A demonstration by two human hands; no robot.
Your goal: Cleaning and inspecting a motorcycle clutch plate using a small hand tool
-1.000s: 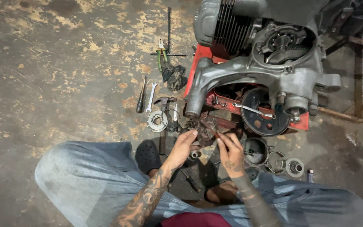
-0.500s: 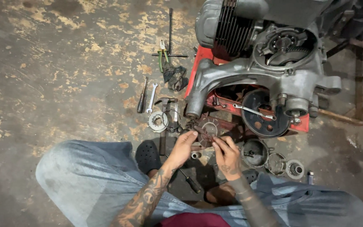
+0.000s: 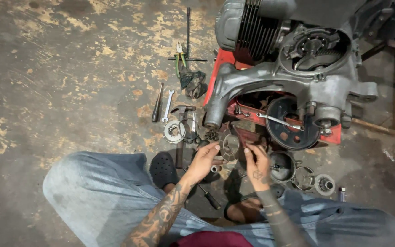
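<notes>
- The round metal disc [image 3: 230, 145] sits between the two hands, just above the person's crossed legs and just below the grey engine casing [image 3: 293, 77]; its flat face is tilted up toward the camera, so its axis points roughly at the viewer rather than along the floor.
- The left hand [image 3: 205, 161] grasps the disc at its left rim, fingers curled round the edge; the disc lies up and to the right of that palm.
- The right hand [image 3: 257, 161] meets the disc's right rim with its fingertips; whether it pinches something small there or only steadies the edge cannot be told; both hands are about equally near.
- Just left of the disc, on the concrete floor [image 3: 69, 68]: a small toothed gear [image 3: 211, 134], a hammer [image 3: 181, 132] and a round ring part [image 3: 174, 131].
- Farther left lie a spanner [image 3: 167, 105] and a screwdriver [image 3: 157, 109]; pliers [image 3: 179, 57] lie higher up.
- To the right, near the right forearm, stand a dark cup-shaped part [image 3: 283, 166] and a small bearing-like piece [image 3: 324, 185].
- A red stand [image 3: 222, 61] carries the casing.
</notes>
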